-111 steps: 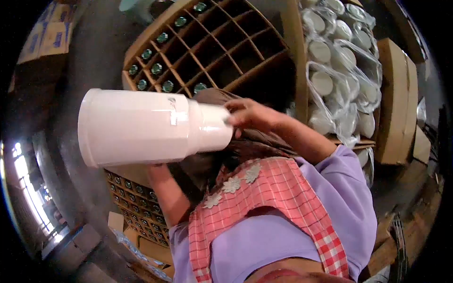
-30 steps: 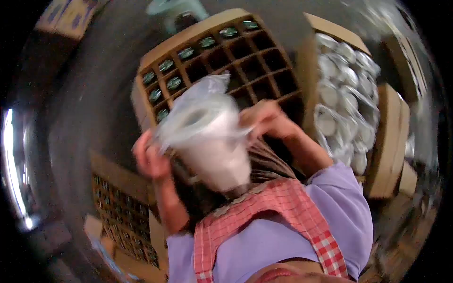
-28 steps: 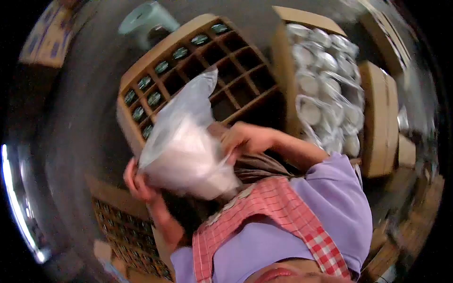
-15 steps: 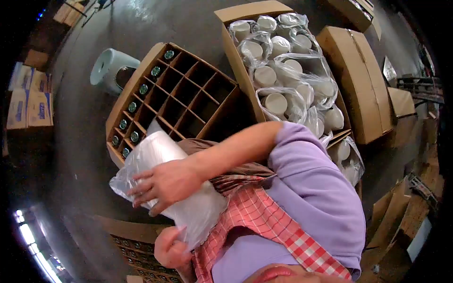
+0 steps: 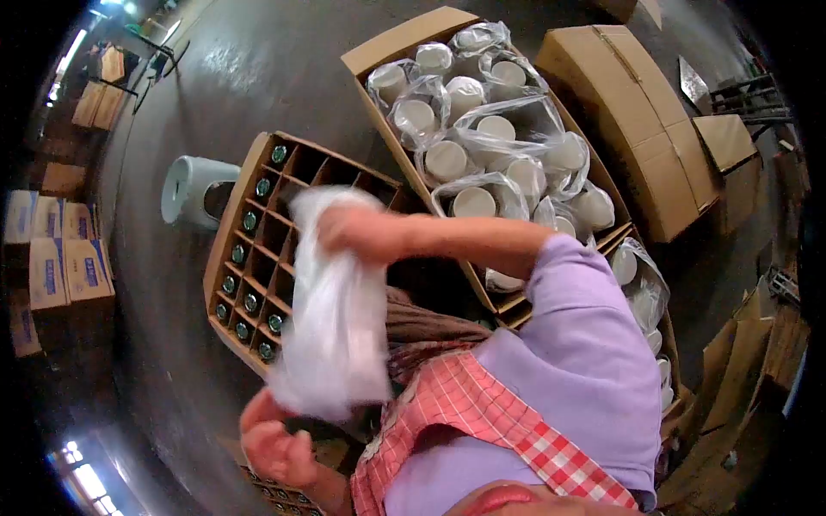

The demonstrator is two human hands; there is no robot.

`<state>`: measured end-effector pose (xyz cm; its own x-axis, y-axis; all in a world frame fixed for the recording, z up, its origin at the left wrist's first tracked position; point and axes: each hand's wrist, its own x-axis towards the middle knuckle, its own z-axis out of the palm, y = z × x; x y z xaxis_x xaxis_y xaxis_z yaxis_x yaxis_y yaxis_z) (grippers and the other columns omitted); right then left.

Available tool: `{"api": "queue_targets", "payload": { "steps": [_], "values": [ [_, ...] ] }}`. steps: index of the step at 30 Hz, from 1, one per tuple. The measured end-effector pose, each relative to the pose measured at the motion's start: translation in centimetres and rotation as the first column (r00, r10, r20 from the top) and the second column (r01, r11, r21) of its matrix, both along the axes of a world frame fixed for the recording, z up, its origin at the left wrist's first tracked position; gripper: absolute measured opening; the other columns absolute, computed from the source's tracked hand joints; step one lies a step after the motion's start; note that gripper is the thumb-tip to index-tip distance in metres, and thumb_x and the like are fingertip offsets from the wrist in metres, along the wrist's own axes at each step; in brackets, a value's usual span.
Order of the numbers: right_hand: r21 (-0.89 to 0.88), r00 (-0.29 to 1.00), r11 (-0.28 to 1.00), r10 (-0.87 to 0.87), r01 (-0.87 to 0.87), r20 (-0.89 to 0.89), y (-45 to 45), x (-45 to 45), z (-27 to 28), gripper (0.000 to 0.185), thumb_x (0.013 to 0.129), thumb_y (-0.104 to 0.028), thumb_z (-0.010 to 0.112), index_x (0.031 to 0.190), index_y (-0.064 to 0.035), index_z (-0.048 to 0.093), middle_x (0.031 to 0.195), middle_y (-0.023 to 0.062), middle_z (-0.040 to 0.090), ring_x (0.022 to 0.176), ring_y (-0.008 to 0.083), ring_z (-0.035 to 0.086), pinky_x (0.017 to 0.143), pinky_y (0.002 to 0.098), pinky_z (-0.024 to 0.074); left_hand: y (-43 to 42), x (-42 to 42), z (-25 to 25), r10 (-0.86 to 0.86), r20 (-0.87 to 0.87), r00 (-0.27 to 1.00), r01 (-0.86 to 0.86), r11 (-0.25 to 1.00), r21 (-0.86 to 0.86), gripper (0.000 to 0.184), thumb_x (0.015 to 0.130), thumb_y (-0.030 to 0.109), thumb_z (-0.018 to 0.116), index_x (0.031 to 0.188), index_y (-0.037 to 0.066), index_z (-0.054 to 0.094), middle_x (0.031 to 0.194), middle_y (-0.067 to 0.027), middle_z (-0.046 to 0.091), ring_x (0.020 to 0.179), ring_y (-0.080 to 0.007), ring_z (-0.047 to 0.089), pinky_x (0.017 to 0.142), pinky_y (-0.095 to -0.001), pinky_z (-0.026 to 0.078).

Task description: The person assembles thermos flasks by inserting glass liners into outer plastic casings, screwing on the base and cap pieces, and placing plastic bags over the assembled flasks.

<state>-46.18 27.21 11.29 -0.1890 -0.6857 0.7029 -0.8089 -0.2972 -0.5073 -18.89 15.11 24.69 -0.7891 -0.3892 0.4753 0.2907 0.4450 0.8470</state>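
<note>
White plastic-wrapped bundle is sitting over the lap, running lengthwise from the right hand down toward the left, blurring with motion. Right hand is lying on its upper end; blur is hiding the fingers, can't tell if they're gripping. Left hand is sitting at the lower end, fingers partly curled; can't tell whether they're pinching the plastic. Bundle is covering part of the divided carton, which is holding green-topped items in its left-side cells. Open carton beyond the right forearm is holding bagged white cups. Closed carton is lying just beside it. Pale stool is standing left of the divided carton.
</note>
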Motion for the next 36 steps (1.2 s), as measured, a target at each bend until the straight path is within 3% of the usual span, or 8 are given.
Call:
{"api": "queue_targets", "payload": {
  "steps": [3,7,16,22,25,30,33,36],
  "values": [
    [0.022,0.605,0.790,-0.487,0.613,0.630,11.6,-5.9,-8.4,0.026,0.077,-0.013,0.060,0.101,-0.0042,0.052,0.100,0.0072,0.054,0.091,0.0250,0.052,0.080,0.0393,0.0434,-2.2,-1.3,-1.8,0.078,0.195,0.978,-0.099,0.990,0.100,0.036,0.064,-0.003,0.053,0.099,-0.001,0.052,0.114,-0.0268,0.054,0.081,-0.0289,0.064,0.064,-0.0302,0.051],
    [0.016,0.153,0.218,-0.732,0.976,0.664,25.0,-13.3,-16.7,0.036,0.083,-0.020,0.058,0.116,-0.0061,0.051,0.113,0.0109,0.055,0.103,0.0271,0.051,0.089,0.0394,0.0429,-3.4,-3.6,-5.8,0.022,0.340,0.940,-0.130,0.945,0.299,0.039,0.068,-0.008,0.052,0.107,-0.002,0.052,0.118,-0.0230,0.054,0.083,-0.0248,0.064,0.063,-0.0264,0.051],
    [0.490,-0.630,-0.479,-0.750,0.728,0.202,31.2,-14.7,-26.0,0.027,0.076,-0.018,0.061,0.099,-0.0043,0.061,0.106,0.0129,0.061,0.102,0.0306,0.053,0.088,0.0395,0.0422,-0.6,-8.7,-10.9,-0.192,0.501,0.844,0.021,0.945,0.327,0.038,0.069,-0.012,0.053,0.105,0.000,0.053,0.118,-0.0168,0.055,0.084,-0.0205,0.064,0.067,-0.0262,0.051],
    [0.639,-0.500,-0.473,-0.852,0.607,-0.155,31.5,-15.7,-29.7,0.022,0.072,-0.017,0.065,0.089,-0.0036,0.067,0.104,0.0126,0.063,0.104,0.0308,0.055,0.090,0.0392,0.0411,0.6,-9.9,-13.4,-0.275,0.534,0.799,0.091,0.934,0.345,0.032,0.072,-0.011,0.053,0.103,-0.001,0.053,0.118,-0.0151,0.055,0.084,-0.0184,0.064,0.066,-0.0235,0.048],
    [0.396,-0.433,-0.208,-0.625,0.894,0.650,32.4,-16.8,-32.8,0.022,0.078,-0.022,0.059,0.090,-0.0063,0.069,0.105,0.0155,0.064,0.103,0.0329,0.056,0.087,0.0420,0.0437,0.9,-10.6,-14.9,-0.302,0.547,0.781,0.111,0.929,0.354,0.031,0.073,-0.010,0.054,0.103,-0.001,0.054,0.117,-0.0149,0.055,0.084,-0.0182,0.065,0.065,-0.0232,0.048],
    [0.873,-0.158,-0.314,-0.949,0.374,-0.274,32.7,-16.9,-32.0,0.027,0.081,-0.020,0.052,0.098,-0.0033,0.065,0.105,0.0163,0.063,0.096,0.0345,0.060,0.081,0.0416,0.0476,1.7,-12.0,-16.6,-0.266,0.580,0.770,0.178,0.962,0.206,0.025,0.074,-0.010,0.054,0.098,0.000,0.057,0.112,-0.0139,0.057,0.079,-0.0155,0.065,0.058,-0.0200,0.047],
    [0.952,-0.160,0.046,-0.982,0.304,0.098,35.3,-16.5,-38.8,0.034,0.078,-0.024,0.055,0.101,-0.0006,0.063,0.102,0.0209,0.063,0.098,0.0370,0.059,0.081,0.0422,0.0469,1.3,-12.4,-17.1,-0.235,0.585,0.776,0.183,0.972,0.147,0.024,0.074,-0.010,0.055,0.096,0.000,0.057,0.110,-0.0141,0.058,0.078,-0.0156,0.065,0.058,-0.0213,0.048],
    [0.860,-0.054,-0.081,-0.997,0.504,-0.063,33.2,-12.6,-26.3,0.031,0.077,-0.023,0.057,0.099,-0.0033,0.065,0.100,0.0218,0.063,0.096,0.0373,0.059,0.078,0.0416,0.0475,1.1,-12.2,-18.0,-0.176,0.521,0.835,0.186,0.982,0.034,0.018,0.073,-0.008,0.057,0.089,0.000,0.059,0.100,-0.0154,0.062,0.074,-0.0191,0.066,0.059,-0.0237,0.049]
  ]
}}
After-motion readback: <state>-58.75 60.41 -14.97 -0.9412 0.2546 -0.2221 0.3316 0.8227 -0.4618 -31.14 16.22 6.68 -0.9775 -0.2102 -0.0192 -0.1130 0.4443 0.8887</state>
